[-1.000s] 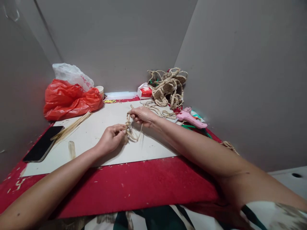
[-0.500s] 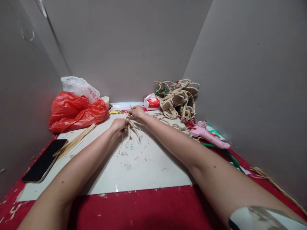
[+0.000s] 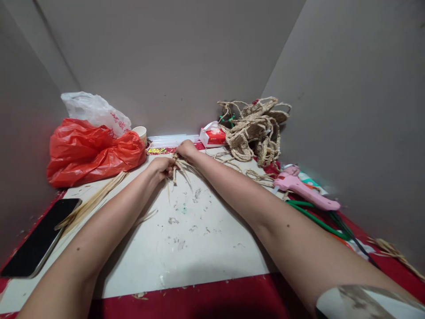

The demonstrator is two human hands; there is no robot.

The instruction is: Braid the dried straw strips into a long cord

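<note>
Here are two hands (image 3: 161, 167) (image 3: 186, 149); both hold one straw piece (image 3: 180, 163).

Fingers (image 3: 170, 169) partly hide the straw (image 3: 175, 176); the sleeve (image 3: 361, 301) is cut off below.

Straw piece (image 3: 175, 158): a small, pale tan work of dry-looking fibre, pinched between the left hand (image 3: 162, 167) and the right hand (image 3: 186, 149). It lies to the left of the tissue box (image 3: 213, 134) and somewhat nearer the viewer, well short of touching it. The upper part forms a compact, knotted-looking bunch, largely hidden by the hands; its exact weave cannot be made out. From this bunch, narrow strands fan out unevenly: some point toward the viewer, others slant to the right, on the near side of the box.
</note>
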